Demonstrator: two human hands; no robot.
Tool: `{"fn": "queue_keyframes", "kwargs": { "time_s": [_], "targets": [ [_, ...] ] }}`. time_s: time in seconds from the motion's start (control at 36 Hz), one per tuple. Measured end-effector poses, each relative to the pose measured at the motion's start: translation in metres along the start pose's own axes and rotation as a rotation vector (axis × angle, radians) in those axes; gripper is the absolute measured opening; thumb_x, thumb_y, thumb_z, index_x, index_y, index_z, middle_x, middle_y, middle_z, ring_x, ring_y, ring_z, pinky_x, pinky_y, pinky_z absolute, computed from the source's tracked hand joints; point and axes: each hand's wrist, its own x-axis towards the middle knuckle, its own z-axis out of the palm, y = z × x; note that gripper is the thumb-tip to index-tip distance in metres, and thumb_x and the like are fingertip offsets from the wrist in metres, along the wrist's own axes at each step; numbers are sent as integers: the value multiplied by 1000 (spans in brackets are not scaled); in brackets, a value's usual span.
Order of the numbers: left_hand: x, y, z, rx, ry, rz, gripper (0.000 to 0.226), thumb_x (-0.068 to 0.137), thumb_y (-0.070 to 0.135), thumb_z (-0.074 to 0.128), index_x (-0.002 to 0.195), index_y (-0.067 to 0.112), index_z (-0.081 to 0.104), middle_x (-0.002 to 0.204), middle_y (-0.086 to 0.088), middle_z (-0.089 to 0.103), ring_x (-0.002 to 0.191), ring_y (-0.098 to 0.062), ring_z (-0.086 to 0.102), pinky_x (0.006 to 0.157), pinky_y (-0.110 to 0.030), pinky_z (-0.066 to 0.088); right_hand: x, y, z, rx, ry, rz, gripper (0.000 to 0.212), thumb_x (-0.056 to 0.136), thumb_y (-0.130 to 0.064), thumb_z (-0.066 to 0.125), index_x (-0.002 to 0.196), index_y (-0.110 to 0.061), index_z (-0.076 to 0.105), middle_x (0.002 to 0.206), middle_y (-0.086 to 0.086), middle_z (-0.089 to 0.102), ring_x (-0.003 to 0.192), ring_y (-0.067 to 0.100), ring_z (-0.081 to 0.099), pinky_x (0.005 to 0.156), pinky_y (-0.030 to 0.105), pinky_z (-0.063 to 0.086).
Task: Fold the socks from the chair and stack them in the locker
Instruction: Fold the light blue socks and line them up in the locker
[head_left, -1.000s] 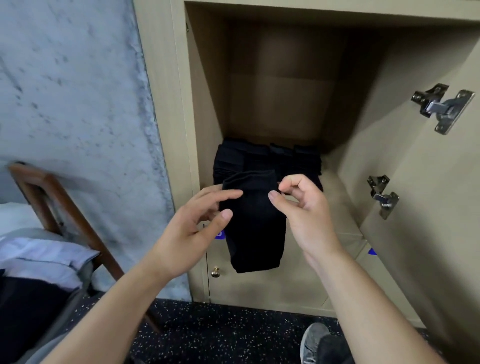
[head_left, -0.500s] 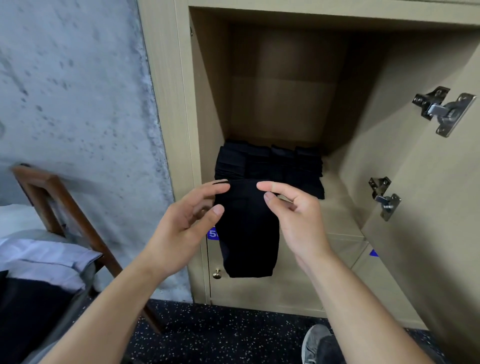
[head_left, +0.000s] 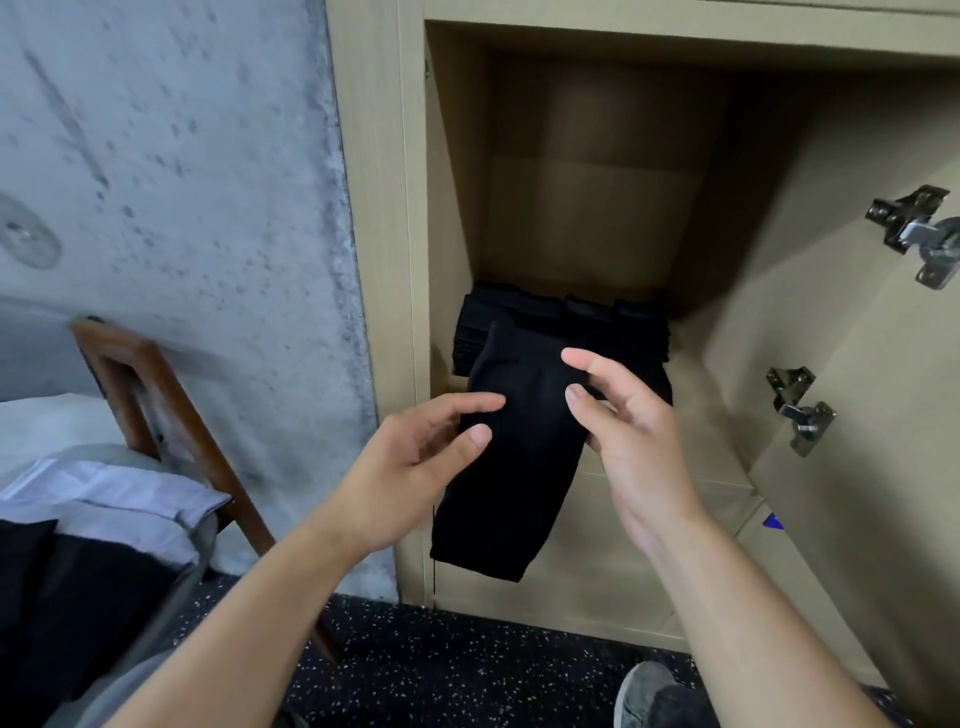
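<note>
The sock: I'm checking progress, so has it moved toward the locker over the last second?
Yes. The sock has tilted, its top edge now up against the stack in the locker.

We hold a black sock (head_left: 511, 457) before the open locker (head_left: 597, 208), our left hand (head_left: 415, 467) pinching its left edge and our right hand (head_left: 631, 431) at its right edge. A stack of black socks (head_left: 561, 322) sits inside. A wooden chair (head_left: 156, 395) stands to the left.

The locker (head_left: 597, 208) is left open above the stack (head_left: 561, 327); passage at three o'clock is narrowed by the door (head_left: 857, 389) and hinges (head_left: 800, 410).
</note>
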Motion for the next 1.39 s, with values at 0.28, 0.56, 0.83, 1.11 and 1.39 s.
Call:
{"fn": "queue_keyframes", "kwargs": {
  "time_s": [0.28, 0.56, 0.83, 1.11, 1.39],
  "targets": [
    [1, 10, -10, -219, 152, -32, 35, 103, 21, 57, 137, 26, 62, 117, -4, 76, 118, -13, 68, 107, -24, 48, -9, -6, 5, -93, -271, 58, 30, 103, -15, 60, 112, -38, 77, 116, -15, 74, 119, 2, 63, 116, 39, 42],
    [0, 6, -7, -134, 88, -13, 35, 101, 8, 60, 134, 19, 64, 127, 7, 71, 123, -7, 64, 98, -13, 47, -6, -5, 5, -37, -224, 57, 39, 100, -8, 62, 122, -39, 73, 127, -18, 70, 127, -2, 57, 120, 38, 37],
    [0, 5, -2, -116, 88, -75, 43, 100, -2, 59, 134, 23, 63, 122, 1, 75, 120, -12, 67, 103, -33, 55, -4, -2, 0, -7, -251, 42, 47, 99, -3, 62, 133, -35, 65, 125, -13, 72, 122, 5, 63, 107, 30, 48],
    [1, 1, -6, -173, 234, -63, 45, 97, -5, 62, 133, 22, 65, 123, 0, 74, 121, -13, 67, 107, -40, 52, -5, 3, 4, -164, -321, 62, 46, 98, -2, 64, 132, -34, 65, 114, -5, 77, 108, 9, 71, 98, 25, 53],
    [4, -5, -7, -60, 270, -24, 41, 93, 4, 72, 119, 36, 72, 120, 8, 75, 121, -11, 66, 109, -45, 49, 3, 15, 3, -239, -217, -4, 47, 93, -17, 74, 125, -51, 67, 119, -10, 65, 113, 7, 65, 106, 34, 50]
  ]
}}
